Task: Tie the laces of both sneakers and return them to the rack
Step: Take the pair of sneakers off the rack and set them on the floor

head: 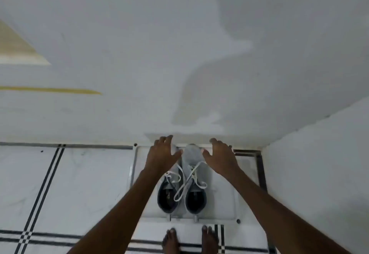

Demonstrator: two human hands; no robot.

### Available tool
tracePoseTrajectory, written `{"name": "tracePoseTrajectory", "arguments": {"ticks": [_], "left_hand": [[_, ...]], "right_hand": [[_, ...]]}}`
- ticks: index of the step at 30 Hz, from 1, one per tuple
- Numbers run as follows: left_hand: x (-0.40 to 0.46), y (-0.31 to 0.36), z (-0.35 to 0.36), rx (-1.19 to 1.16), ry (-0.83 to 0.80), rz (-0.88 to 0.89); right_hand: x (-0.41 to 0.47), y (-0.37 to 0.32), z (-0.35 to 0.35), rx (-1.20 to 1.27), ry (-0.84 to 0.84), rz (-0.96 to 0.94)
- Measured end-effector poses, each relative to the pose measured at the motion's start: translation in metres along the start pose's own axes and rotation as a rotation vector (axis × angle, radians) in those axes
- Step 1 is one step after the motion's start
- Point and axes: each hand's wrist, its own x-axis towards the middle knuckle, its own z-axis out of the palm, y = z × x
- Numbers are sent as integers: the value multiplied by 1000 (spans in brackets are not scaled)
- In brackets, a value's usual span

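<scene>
On white rack (223, 209), grey sneakers (191, 173), laces (185, 181) loose, no readable branding

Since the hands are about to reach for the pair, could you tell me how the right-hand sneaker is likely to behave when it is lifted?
The right-hand sneaker looks like soft grey fabric, so it is probably light and may flex when gripped. Its white laces lie loose across both shoes, so they would likely dangle and might drag on the left sneaker.
</scene>
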Motion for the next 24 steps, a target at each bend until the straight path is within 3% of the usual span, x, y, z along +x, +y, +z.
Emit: {"name": "tracePoseTrajectory", "arguments": {"ticks": [4, 7, 15, 18, 24], "left_hand": [[-12, -41, 83, 4, -294, -190], [-30, -67, 132, -54, -385, -208], [-43, -93, 171, -54, -61, -247], [-47, -96, 171, 41, -67, -326], [-62, -91, 166, 79, -38, -286]], "right_hand": [[-4, 37, 78, 32, -353, 237], [-18, 56, 127, 105, -427, 280], [-30, 61, 178, 180, -270, 308], [-29, 58, 182, 166, -268, 309], [-41, 53, 173, 158, -273, 301]]}}
